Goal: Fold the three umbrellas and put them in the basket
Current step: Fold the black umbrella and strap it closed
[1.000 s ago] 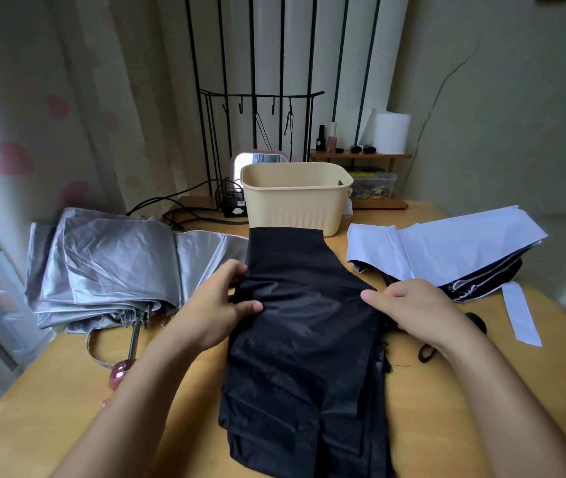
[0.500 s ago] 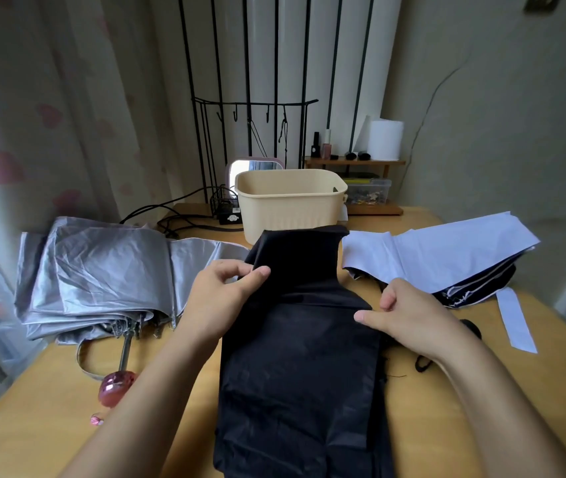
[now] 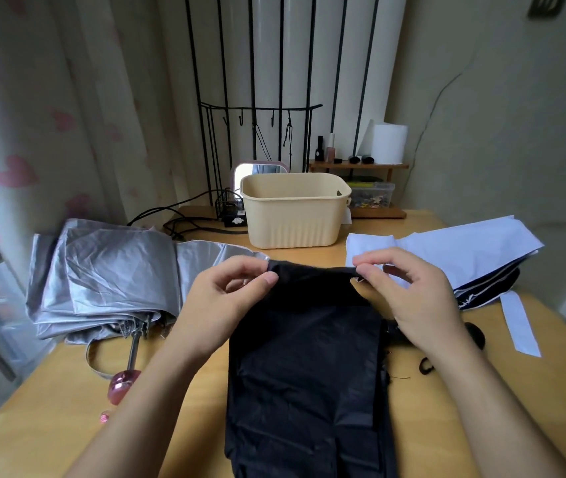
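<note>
Pinches the far edge of the black umbrella between thumb and forefinger of the left hand, grip closed on the cloth at its left corner. Does the same at the right corner with the right hand, grip closed on that same edge, the other fingers loosely spread. Holds the edge stretched between the two hands, in front of the basket and apart from it. Leaves the rest of the black cloth flat on the desk, a long folded strip running towards the near side.

Finds the cream basket upright at the back of the desk, open top facing up. Finds the silver umbrella lying loose and crumpled to the left, its shaft and pink handle pointing towards the near side. Finds the white umbrella lying loose to the right, dark underside showing at its edge, a white strap trailing onto the desk.

Glimpses a small dark object beside the right wrist, perhaps the black umbrella's handle, though too hidden to tell. Notes, behind the basket, a mirror, cables and a wooden shelf with a paper roll.
</note>
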